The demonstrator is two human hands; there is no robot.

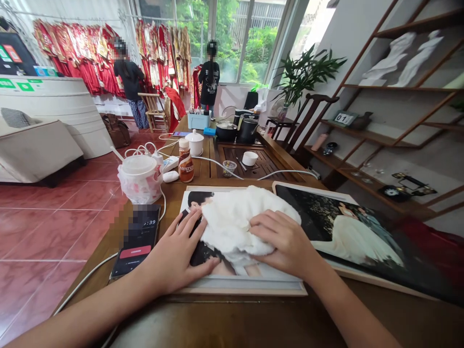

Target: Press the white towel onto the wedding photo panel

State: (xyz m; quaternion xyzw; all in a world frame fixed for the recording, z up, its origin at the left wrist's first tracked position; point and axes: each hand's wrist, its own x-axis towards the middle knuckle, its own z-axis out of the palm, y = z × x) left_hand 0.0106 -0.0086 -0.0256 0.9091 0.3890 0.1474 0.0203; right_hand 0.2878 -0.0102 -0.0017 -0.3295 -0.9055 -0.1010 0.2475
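Observation:
A white fluffy cloth (232, 217) lies bunched over a framed photo (207, 199) on the wooden table. My right hand (284, 241) grips the cloth's right side with bent fingers. Fingers spread, my left hand (184, 256) rests flat on the photo's left part, its fingertips beside the cloth's left edge. Dark and pale parts of the picture show around the cloth. Right of it lies a second framed photo (348, 232) with a white gown in it.
A phone (136, 241) with a cable lies left of my left hand. Behind are a bagged white tub (140, 176), a brown bottle (185, 162), a lidded cup (195, 142) and a tea tray (232, 169). Two people (209, 79) stand near hanging red garments (79, 58).

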